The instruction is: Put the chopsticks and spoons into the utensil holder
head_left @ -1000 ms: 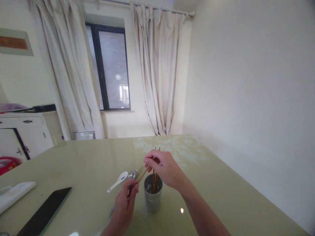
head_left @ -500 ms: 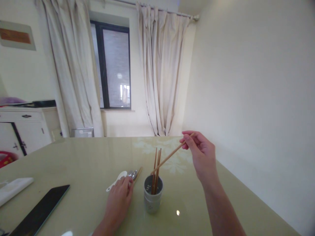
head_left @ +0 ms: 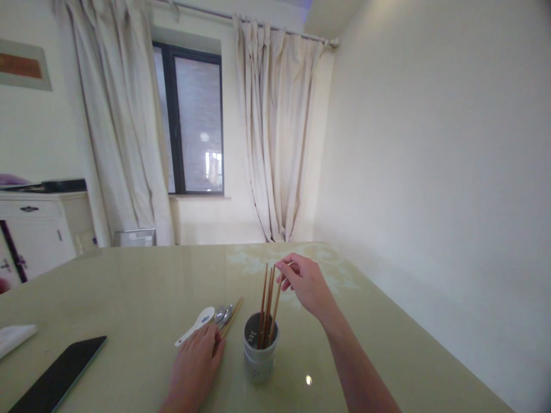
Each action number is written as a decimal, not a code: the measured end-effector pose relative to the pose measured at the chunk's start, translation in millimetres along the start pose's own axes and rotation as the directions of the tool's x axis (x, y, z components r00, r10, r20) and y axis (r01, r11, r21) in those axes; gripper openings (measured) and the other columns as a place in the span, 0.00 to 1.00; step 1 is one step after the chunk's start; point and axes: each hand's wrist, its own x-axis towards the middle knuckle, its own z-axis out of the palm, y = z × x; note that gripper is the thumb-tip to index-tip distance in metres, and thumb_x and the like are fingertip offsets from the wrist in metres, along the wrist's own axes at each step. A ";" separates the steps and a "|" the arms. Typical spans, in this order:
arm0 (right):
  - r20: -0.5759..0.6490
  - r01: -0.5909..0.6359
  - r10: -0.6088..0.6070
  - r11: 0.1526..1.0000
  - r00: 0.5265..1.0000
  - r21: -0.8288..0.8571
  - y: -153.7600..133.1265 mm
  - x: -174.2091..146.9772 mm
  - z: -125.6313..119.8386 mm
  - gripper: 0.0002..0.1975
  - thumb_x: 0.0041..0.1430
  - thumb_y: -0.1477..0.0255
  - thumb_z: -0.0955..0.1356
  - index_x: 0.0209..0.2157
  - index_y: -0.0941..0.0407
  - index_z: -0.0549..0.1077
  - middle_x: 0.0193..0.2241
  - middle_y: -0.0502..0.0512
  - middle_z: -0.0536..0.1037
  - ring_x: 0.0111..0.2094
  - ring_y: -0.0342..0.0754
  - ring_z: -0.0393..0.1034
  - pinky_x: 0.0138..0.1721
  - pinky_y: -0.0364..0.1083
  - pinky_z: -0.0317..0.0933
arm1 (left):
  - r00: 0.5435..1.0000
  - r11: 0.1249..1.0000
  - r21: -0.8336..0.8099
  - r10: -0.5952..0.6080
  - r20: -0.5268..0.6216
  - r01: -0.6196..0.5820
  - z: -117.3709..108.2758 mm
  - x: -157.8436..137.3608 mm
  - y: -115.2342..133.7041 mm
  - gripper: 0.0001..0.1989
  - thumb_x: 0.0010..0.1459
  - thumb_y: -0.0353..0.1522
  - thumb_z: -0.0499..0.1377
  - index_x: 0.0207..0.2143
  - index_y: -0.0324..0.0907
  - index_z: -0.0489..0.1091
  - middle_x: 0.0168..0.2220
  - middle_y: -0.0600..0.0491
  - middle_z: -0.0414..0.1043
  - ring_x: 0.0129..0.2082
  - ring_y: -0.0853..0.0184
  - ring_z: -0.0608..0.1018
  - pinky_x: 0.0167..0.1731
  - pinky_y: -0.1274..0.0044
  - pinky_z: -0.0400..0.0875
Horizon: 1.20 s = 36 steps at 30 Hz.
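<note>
My right hand (head_left: 303, 281) pinches the upper end of a chopstick (head_left: 276, 304). Its lower end is inside a grey cylindrical holder (head_left: 259, 367). Several darker chopsticks (head_left: 263, 307) stand in the same holder. To the left of the holder, my left hand (head_left: 196, 361) lies palm down on the table with its fingers stretched over utensil handles. Beyond its fingertips show a white spoon (head_left: 200, 321), metal spoons (head_left: 224, 314) and light wooden chopsticks (head_left: 233, 315). The handles of the metal spoons are hidden under the hand.
A dark tablet-like slab (head_left: 60, 376) lies on the glossy pale-green table (head_left: 142, 287), with a white object (head_left: 17, 338) at the left edge. A wall (head_left: 430, 201) runs along the table's right side. Behind stand curtains (head_left: 279, 132) and a white cabinet (head_left: 43, 229).
My right hand has moved left and down, bringing the chopstick from a slant across the holder's rim to nearly upright inside it. My left hand stays over the utensils. The view has shifted slightly.
</note>
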 end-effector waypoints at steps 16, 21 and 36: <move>-0.008 -0.040 0.040 0.928 0.999 -0.371 10.9 4.2 13.0 0.18 0.75 0.70 0.66 0.28 0.55 0.78 0.24 0.50 0.82 0.24 0.44 0.79 0.33 0.41 0.63 | 0.998 0.998 0.028 -0.055 0.040 0.054 3.3 -0.7 1.0 0.12 0.73 0.35 0.50 0.39 0.46 0.72 0.40 0.50 0.83 0.45 0.59 0.84 0.46 0.71 0.70; 0.002 -0.053 0.058 0.929 0.998 -0.367 11.8 4.8 13.1 0.16 0.75 0.70 0.66 0.33 0.56 0.80 0.26 0.51 0.83 0.24 0.45 0.79 0.33 0.42 0.63 | 0.998 0.999 0.019 -0.030 0.048 0.029 7.1 -2.5 3.8 0.14 0.72 0.35 0.49 0.37 0.47 0.73 0.39 0.50 0.84 0.45 0.59 0.85 0.46 0.70 0.71; -0.067 0.233 -0.260 0.933 0.963 -0.274 -27.1 -18.5 21.9 0.12 0.73 0.64 0.69 0.38 0.55 0.81 0.33 0.53 0.83 0.33 0.48 0.75 0.37 0.45 0.63 | 0.866 0.808 -0.545 -0.093 -0.492 -0.223 -11.8 -8.8 22.3 0.23 0.70 0.54 0.52 0.38 0.47 0.74 0.26 0.58 0.76 0.24 0.67 0.77 0.29 0.77 0.70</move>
